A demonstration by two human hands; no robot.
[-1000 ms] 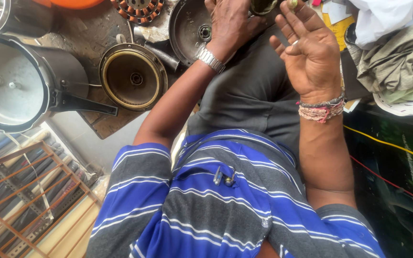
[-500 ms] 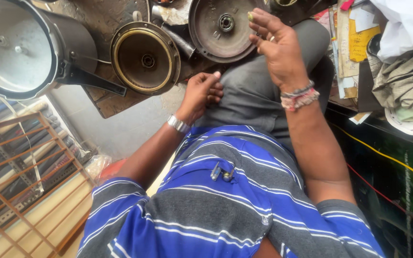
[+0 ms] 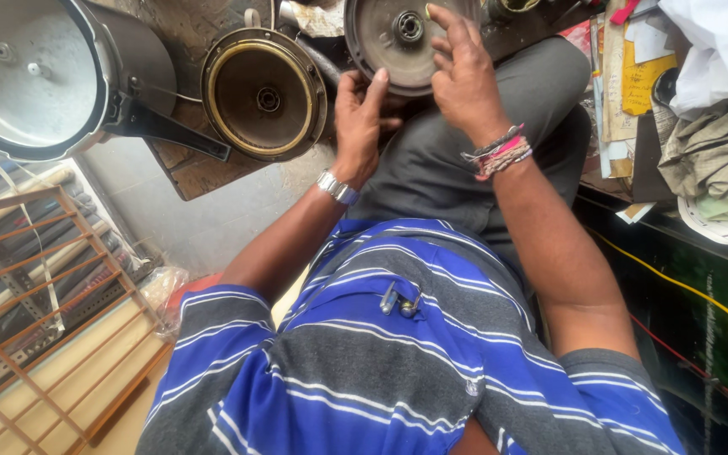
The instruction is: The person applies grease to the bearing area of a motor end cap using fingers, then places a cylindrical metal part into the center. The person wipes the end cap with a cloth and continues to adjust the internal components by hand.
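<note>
Head view, looking down over a striped blue shirt (image 3: 398, 354) and grey trousers (image 3: 440, 168). A round grey metal disc (image 3: 389, 42) with a central hub rests at the person's knee, against the edge of the bench (image 3: 204, 168). The left hand (image 3: 360, 122), wearing a wristwatch (image 3: 336, 187), lies just below the disc with its fingers extended and its fingertips touching the disc's lower rim; it is open rather than closed round anything. The right hand (image 3: 465, 80), with bracelets (image 3: 499, 152) at the wrist, grips the disc's right rim, fingers curled over the face. Left of the disc, on the bench, lies a brass-rimmed round lid (image 3: 264, 94), and further left a pressure cooker (image 3: 35, 76) with a black handle pointing toward the lid. Right of the disc are stacked papers (image 3: 629, 76) and bundled cloth (image 3: 718, 126). Below the cooker stand a rust-coloured metal rack (image 3: 35, 295) and a concrete floor (image 3: 195, 227).
</note>
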